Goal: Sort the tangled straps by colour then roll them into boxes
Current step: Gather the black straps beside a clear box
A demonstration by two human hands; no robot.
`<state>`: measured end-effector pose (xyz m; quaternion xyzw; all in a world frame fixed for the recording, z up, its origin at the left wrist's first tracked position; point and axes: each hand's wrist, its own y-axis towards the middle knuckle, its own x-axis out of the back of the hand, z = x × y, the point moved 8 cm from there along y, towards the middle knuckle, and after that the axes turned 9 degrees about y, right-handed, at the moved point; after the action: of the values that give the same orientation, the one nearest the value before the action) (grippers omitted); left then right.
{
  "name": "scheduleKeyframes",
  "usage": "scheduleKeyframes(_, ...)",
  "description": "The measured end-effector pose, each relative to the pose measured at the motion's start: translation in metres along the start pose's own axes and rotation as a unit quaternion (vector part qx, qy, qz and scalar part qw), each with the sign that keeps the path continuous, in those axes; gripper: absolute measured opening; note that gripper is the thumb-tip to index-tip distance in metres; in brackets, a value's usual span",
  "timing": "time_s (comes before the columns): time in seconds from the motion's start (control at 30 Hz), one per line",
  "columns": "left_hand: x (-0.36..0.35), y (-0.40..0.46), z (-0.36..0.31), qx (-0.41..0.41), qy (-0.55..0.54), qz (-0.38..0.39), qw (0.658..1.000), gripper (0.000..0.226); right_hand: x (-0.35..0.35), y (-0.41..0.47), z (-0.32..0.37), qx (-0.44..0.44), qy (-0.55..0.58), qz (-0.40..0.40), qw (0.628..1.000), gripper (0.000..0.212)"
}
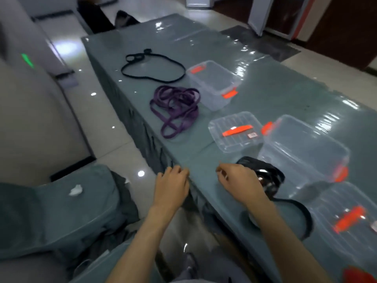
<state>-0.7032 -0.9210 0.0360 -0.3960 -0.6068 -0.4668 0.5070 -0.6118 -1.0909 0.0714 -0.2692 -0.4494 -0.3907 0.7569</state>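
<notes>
Glossy plastic-covered grey table point(265, 94) on pale tiled floor point(114, 127).

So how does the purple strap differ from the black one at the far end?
The purple strap is wide and flat, heaped in overlapping loops; the far black strap is thin and spread in one open loop with a knotted bunch at its far end. Purple lies nearer the person. Both rest loose on the table, outside the boxes, untouched.

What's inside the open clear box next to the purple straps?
Nothing visible: through the far clear box only its walls and the table cover show. The purple straps lie outside it, on the table beside it. Glare blurs part of the interior.
</notes>
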Motion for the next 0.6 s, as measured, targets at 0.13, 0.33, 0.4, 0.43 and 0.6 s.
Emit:
scheduleKeyframes(0.13,-0.005,0.036,0.065,0.037,0.008,-0.004,0.999,0.008,-0.020,0.071,0.031,0.009,0.002,0.020,1.000,0.017)
scheduleKeyframes(0.33,-0.021,0.113,0.146,0.081,0.009,-0.012,0.997,0.008,-0.042,0.188,0.065,0.023,0.012,0.043,0.999,0.016)
scheduleKeyframes(0.4,-0.028,0.145,0.168,0.080,0.003,-0.002,0.997,0.008,-0.048,0.230,0.077,0.029,0.008,0.043,0.999,0.017)
scheduleKeyframes(0.43,-0.030,0.162,0.181,0.080,-0.001,0.005,0.997,0.008,-0.052,0.252,0.082,0.031,0.007,0.046,0.998,0.018)
scheduleKeyframes(0.6,-0.044,0.242,0.245,0.077,0.028,0.056,0.995,0.010,-0.072,0.355,0.112,0.041,0.019,0.066,0.997,0.023)
